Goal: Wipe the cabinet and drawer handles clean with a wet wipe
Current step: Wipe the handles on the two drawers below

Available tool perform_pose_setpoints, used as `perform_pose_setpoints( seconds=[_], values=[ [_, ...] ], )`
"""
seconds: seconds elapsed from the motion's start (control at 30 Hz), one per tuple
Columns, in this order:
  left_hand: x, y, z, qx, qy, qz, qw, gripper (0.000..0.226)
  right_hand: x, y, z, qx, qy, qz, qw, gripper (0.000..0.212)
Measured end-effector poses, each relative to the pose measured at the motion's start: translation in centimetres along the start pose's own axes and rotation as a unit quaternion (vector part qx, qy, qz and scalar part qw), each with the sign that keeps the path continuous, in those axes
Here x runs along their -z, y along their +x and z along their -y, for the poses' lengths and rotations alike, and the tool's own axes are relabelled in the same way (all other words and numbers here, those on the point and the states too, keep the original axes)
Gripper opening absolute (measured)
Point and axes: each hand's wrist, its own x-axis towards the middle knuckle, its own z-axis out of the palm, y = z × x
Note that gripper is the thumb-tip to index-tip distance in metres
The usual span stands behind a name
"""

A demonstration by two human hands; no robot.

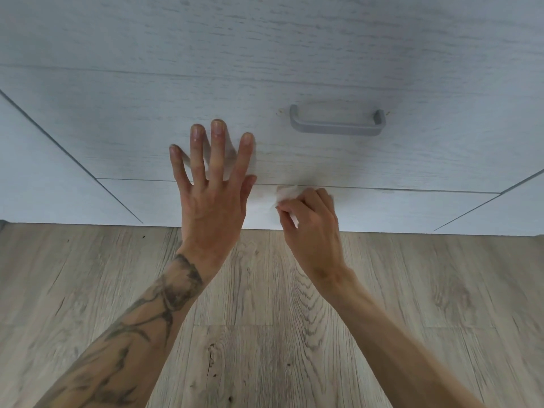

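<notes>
A grey bar handle [337,122] is fixed on a pale wood-grain drawer front [426,154]. My left hand [213,187] is spread flat against that drawer front, left of the handle, fingers apart and holding nothing. My right hand [309,222] is closed around a crumpled white wet wipe [287,193], below the handle, at the seam between the drawer front and the lower panel. The wipe is mostly hidden in my fingers. Neither hand touches the handle.
Another drawer front [265,33] lies above, split off by a thin seam. Pale panels angle away at the left [44,178] and right [521,207]. A light plinth [397,213] meets the wood-look floor [270,334] below.
</notes>
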Motion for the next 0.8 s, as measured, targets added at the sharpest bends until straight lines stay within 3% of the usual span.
perform_pose_setpoints(
  seconds=[0.8],
  values=[
    [0.0,0.1,-0.3,0.000,-0.007,0.007,1.000,0.079,-0.4,1.4,0.3,0.049,-0.008,0.007,0.999,0.009]
  ],
)
